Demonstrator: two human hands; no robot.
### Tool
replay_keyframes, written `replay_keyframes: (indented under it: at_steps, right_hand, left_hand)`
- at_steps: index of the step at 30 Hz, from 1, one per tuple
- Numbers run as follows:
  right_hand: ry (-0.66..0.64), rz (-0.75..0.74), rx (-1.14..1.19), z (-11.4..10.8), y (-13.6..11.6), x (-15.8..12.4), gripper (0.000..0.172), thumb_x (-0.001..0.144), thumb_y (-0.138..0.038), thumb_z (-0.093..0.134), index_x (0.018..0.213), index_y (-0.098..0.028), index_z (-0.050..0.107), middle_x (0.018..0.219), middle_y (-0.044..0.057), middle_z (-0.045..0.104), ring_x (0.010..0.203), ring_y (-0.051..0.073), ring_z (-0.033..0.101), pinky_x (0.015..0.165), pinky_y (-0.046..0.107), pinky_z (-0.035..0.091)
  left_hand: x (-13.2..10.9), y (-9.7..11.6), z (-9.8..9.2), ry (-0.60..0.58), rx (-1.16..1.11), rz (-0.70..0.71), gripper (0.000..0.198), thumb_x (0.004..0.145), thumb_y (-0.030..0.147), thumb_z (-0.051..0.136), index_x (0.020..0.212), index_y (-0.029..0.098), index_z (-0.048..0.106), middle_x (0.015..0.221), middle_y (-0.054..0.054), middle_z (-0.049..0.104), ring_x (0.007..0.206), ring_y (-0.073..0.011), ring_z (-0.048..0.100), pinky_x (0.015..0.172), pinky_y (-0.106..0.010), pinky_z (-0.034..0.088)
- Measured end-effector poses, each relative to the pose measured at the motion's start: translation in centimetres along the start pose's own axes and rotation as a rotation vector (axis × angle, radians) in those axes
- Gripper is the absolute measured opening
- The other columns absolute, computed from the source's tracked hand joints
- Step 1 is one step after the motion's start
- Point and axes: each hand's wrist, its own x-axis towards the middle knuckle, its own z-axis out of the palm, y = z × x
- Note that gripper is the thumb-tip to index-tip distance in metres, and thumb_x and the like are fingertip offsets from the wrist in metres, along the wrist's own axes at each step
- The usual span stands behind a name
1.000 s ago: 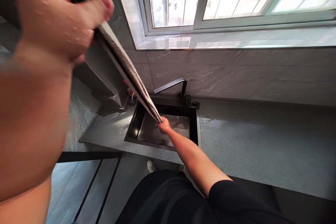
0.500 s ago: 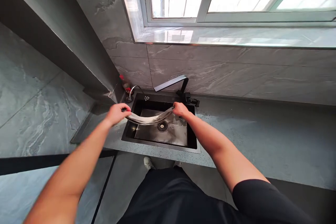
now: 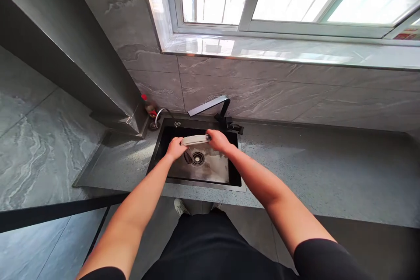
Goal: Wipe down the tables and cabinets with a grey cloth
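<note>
Above the dark sink [image 3: 210, 181] I hold a pale folded strip of cloth [image 3: 195, 140] with dark edges. Its left end is gripped by my left hand [image 3: 176, 148], fingers closed. My right hand [image 3: 218, 141] is closed round the other end. Between the hands the strip is short and arches slightly upward. Below my left hand is a dark patch; I cannot tell whether it is cloth or a reflection. The round drain [image 3: 197, 159] shows under the cloth.
Behind the sink stands a black and silver faucet [image 3: 210, 106], its spout pointing left. A thin curved tap [image 3: 161, 111] and a red-capped bottle [image 3: 150, 107] are at the back left corner. Grey countertop [image 3: 311, 162] runs right, under a window [image 3: 278, 4].
My left hand has moved right, toward my right hand. The cloth strip went from long and sagging to short and slightly arched. The view has shifted a little.
</note>
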Motion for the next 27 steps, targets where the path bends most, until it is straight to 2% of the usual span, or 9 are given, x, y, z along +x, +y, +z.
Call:
replay_keyframes:
  at_steps: [2, 5, 9, 10, 12, 16, 20, 24, 27]
  right_hand:
    - [-0.014, 0.045, 0.082, 0.9, 3.2, -1.1, 0.033, 0.073, -0.006, 0.078, 0.104, -0.018, 0.075, 0.111, 0.012, 0.081, 0.111, 0.030, 0.071, 0.101, 0.037, 0.050]
    - [-0.056, 0.048, 0.282, 5.4, 5.0, -2.2, 0.044, 0.065, -0.010, 0.088, 0.107, -0.018, 0.076, 0.109, 0.008, 0.081, 0.107, 0.029, 0.072, 0.100, 0.039, 0.054]
    - [-0.043, 0.021, 0.592, 12.3, 3.5, -2.8, 0.083, 0.046, -0.018, 0.103, 0.124, -0.019, 0.072, 0.135, 0.012, 0.076, 0.130, 0.034, 0.067, 0.110, 0.042, 0.053]
    - [-0.025, 0.042, 0.678, 13.5, 2.9, -2.8, 0.087, 0.044, -0.018, 0.103, 0.124, -0.019, 0.070, 0.137, 0.013, 0.075, 0.132, 0.035, 0.065, 0.111, 0.043, 0.053]
    - [0.001, 0.115, 0.839, 15.0, 2.3, -2.8, 0.076, 0.048, -0.022, 0.101, 0.117, -0.019, 0.070, 0.125, 0.012, 0.077, 0.123, 0.035, 0.068, 0.105, 0.045, 0.056]
    - [0.023, 0.242, 1.019, 14.9, 3.2, -2.8, 0.042, 0.060, -0.023, 0.086, 0.098, -0.021, 0.068, 0.095, 0.003, 0.076, 0.094, 0.027, 0.069, 0.088, 0.039, 0.057]
    - [-0.029, 0.338, 1.109, 12.9, 5.3, -3.0, 0.055, 0.052, -0.016, 0.078, 0.106, -0.022, 0.070, 0.095, -0.002, 0.076, 0.088, 0.020, 0.066, 0.079, 0.029, 0.054]
    - [-0.232, 0.495, 1.208, 12.0, 5.7, -2.5, 0.044, 0.057, -0.021, 0.073, 0.101, -0.019, 0.070, 0.079, 0.002, 0.074, 0.066, 0.021, 0.065, 0.061, 0.031, 0.052]
    - [-0.232, 0.574, 1.320, 12.8, 4.5, -1.2, 0.028, 0.069, -0.029, 0.070, 0.096, -0.021, 0.065, 0.077, 0.005, 0.072, 0.060, 0.020, 0.064, 0.054, 0.030, 0.050]
  left_hand:
    - [0.4, 2.2, -0.8, -0.022, 0.081, 0.013, 0.019, 0.066, 0.019, 0.083, 0.081, 0.021, 0.071, 0.110, -0.012, 0.077, 0.115, -0.0347, 0.070, 0.101, -0.038, 0.053]
    - [0.7, 6.2, -0.4, -0.084, 0.179, 0.004, 0.024, 0.060, 0.016, 0.084, 0.073, 0.023, 0.065, 0.092, -0.012, 0.076, 0.099, -0.0358, 0.074, 0.089, -0.039, 0.054]
    - [1.2, 9.8, 1.3, -0.082, 0.235, -0.033, 0.041, 0.059, 0.013, 0.085, 0.095, 0.022, 0.068, 0.090, -0.011, 0.075, 0.088, -0.0334, 0.074, 0.078, -0.037, 0.054]
    - [1.4, 10.2, 1.5, -0.079, 0.184, -0.063, 0.049, 0.058, 0.012, 0.086, 0.103, 0.022, 0.068, 0.089, -0.009, 0.075, 0.083, -0.0310, 0.073, 0.075, -0.036, 0.054]
    - [1.9, 10.4, 1.4, -0.070, 0.011, -0.145, 0.062, 0.058, 0.010, 0.088, 0.115, 0.024, 0.067, 0.090, -0.004, 0.074, 0.075, -0.0260, 0.071, 0.068, -0.034, 0.055]
    - [3.5, 8.5, 0.0, -0.020, -0.279, -0.294, 0.047, 0.071, 0.015, 0.089, 0.110, 0.023, 0.063, 0.095, -0.004, 0.074, 0.080, -0.0211, 0.072, 0.065, -0.030, 0.060]
    - [6.1, 4.8, -0.4, 0.027, -0.458, -0.418, 0.039, 0.076, 0.017, 0.093, 0.098, 0.018, 0.061, 0.094, -0.009, 0.074, 0.080, -0.0193, 0.072, 0.067, -0.030, 0.063]
    - [7.0, 0.3, 1.6, 0.114, -0.626, -0.461, 0.043, 0.079, 0.017, 0.092, 0.111, 0.017, 0.062, 0.103, -0.010, 0.074, 0.086, -0.0190, 0.076, 0.078, -0.031, 0.067]
    - [4.7, -2.8, 4.5, 0.229, -0.673, -0.495, 0.056, 0.080, 0.012, 0.087, 0.129, 0.020, 0.060, 0.125, -0.013, 0.071, 0.105, -0.0219, 0.078, 0.091, -0.033, 0.067]
